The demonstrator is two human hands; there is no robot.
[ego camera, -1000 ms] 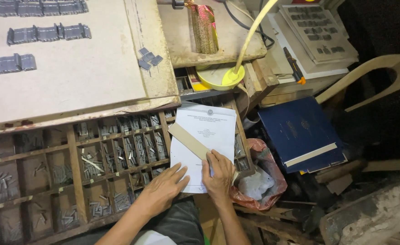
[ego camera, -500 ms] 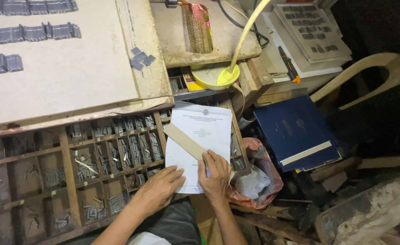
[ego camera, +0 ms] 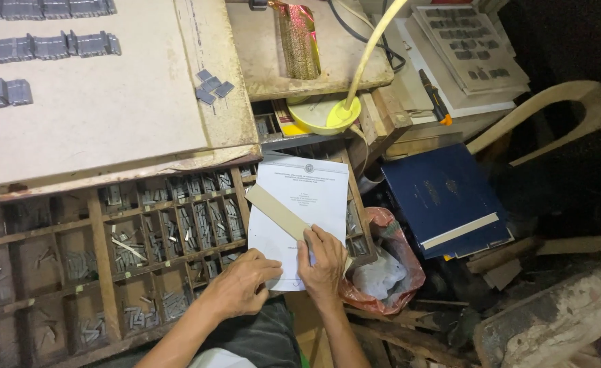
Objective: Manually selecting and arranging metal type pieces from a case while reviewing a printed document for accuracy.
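Observation:
A white printed sheet of paper lies over the right part of a wooden type case whose small compartments hold several grey metal type pieces. A flat tan strip lies slantwise across the sheet. My right hand presses on the lower end of that strip and the paper. My left hand rests with curled fingers on the sheet's lower left corner, at the edge of the case.
A pale board above the case carries rows of grey type blocks. A yellow bowl-shaped lamp base, a dark blue book, a reddish plastic bag, an orange-handled tool and a wooden chair arm crowd the right.
The view has drifted slightly. My left hand has slid a little right onto the sheet's lower corner; my right hand stays on the strip.

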